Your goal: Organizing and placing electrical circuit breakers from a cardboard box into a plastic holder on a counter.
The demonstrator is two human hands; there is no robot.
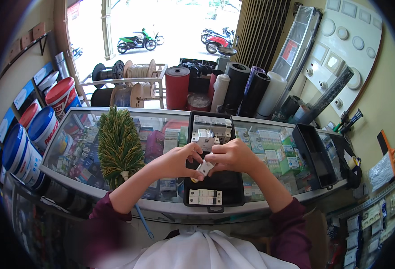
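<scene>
Both hands meet over a black plastic case (238,191) on a glass display counter. Between the fingers of my left hand (180,161) and my right hand (233,156) is a small white circuit breaker (205,168), tilted. Several white breakers (211,129) stand in the far part of the case. Two more breakers (205,197) lie side by side in its near part. The middle of the case is partly hidden by my hands.
A green-bristled duster (120,148) with a blue handle lies left on the counter. An empty black tray (315,156) lies right. Cable spools (138,70) and upright rolls (236,84) stand beyond; paint buckets (42,124) are at left.
</scene>
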